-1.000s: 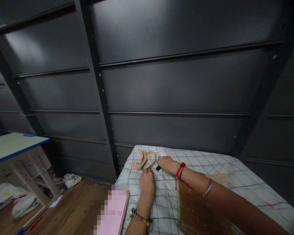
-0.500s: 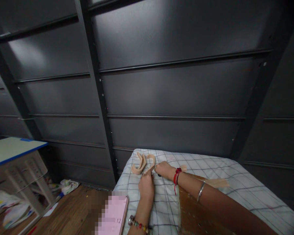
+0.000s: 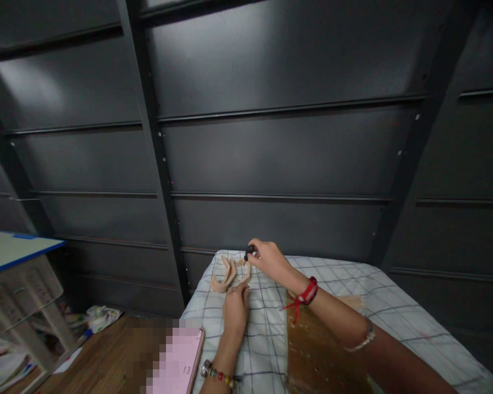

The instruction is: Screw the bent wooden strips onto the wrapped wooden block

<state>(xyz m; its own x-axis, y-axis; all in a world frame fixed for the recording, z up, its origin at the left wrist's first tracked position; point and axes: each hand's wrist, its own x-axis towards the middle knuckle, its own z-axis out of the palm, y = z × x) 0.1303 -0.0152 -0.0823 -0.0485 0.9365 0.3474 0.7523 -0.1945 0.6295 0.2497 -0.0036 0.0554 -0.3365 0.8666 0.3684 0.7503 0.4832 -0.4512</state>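
Observation:
My right hand [image 3: 271, 261] is raised over the far left part of the cloth, its thumb and fingers pinched on a small black object [image 3: 250, 250] whose kind I cannot make out. Just below it, my left hand [image 3: 235, 306] rests on the cloth with fingers closed at the lower end of a bent pale beige strip [image 3: 247, 272]. The fingertips hide that end of the strip. Another curled beige strip [image 3: 222, 283] lies to the left, close to the first.
A white checked cloth [image 3: 267, 350] covers the table. On it lie a brown board [image 3: 312, 350], a flat pale strip [image 3: 352, 301] partly behind my right forearm, and a pink phone [image 3: 181, 355] at the left edge. A blue-edged desk [image 3: 20, 251] stands left; a dark panelled wall [image 3: 279, 153] rises behind.
My right hand has lifted up from beside the left hand, and the black object now shows in its fingers. My left hand stays by the strip. The view has shifted slightly right.

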